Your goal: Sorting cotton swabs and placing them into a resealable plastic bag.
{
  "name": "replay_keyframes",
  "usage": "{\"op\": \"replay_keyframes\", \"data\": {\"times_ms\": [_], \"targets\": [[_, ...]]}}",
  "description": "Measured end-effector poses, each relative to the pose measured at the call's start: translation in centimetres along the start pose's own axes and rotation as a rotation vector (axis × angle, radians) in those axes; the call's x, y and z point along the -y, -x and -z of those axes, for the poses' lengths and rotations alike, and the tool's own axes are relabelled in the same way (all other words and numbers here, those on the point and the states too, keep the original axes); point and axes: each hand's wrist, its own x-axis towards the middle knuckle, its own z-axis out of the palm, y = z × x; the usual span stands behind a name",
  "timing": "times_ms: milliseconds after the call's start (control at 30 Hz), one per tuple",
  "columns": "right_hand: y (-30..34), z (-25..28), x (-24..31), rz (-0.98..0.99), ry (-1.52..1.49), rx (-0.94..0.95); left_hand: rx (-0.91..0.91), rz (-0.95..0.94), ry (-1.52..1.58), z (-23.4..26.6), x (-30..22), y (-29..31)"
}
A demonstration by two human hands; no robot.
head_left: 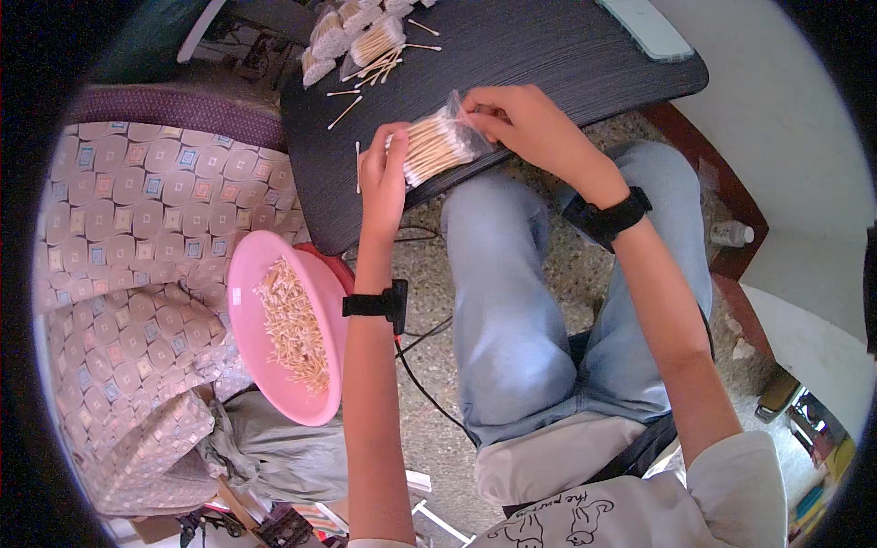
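While you are sitting at the dark worktop [548,55], your hands are both closing on a clear bag [443,142] of cotton swabs near its front edge, centre top of the frame. Your left hand [384,178] is gripping the swab end; your right hand [521,123] is pinching the bag's mouth. It looks like you are filling or squaring up the bundle. The next move calls for steadying the bag while the mouth is being handled. More swabs are lying in the pink bowl [274,365] at lower left, and filled packs [352,32] are sitting at the top.
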Motion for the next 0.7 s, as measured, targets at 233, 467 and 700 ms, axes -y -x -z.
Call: {"op": "replay_keyframes", "data": {"times_ms": [233,467,700], "targets": [[-0.30,-0.15,-0.79,0.040,-0.023,-0.022,-0.008,-0.012,-0.026,-0.03,-0.20,-0.04],[-0.46,-0.25,-0.43,0.026,-0.009,-0.025,-0.010,-0.008,0.015,-0.03,0.64,-0.08],[-0.60,-0.56,-0.13,0.070,-0.040,-0.023,-0.012,-0.016,0.047,-0.18,0.47,0.07]]}}
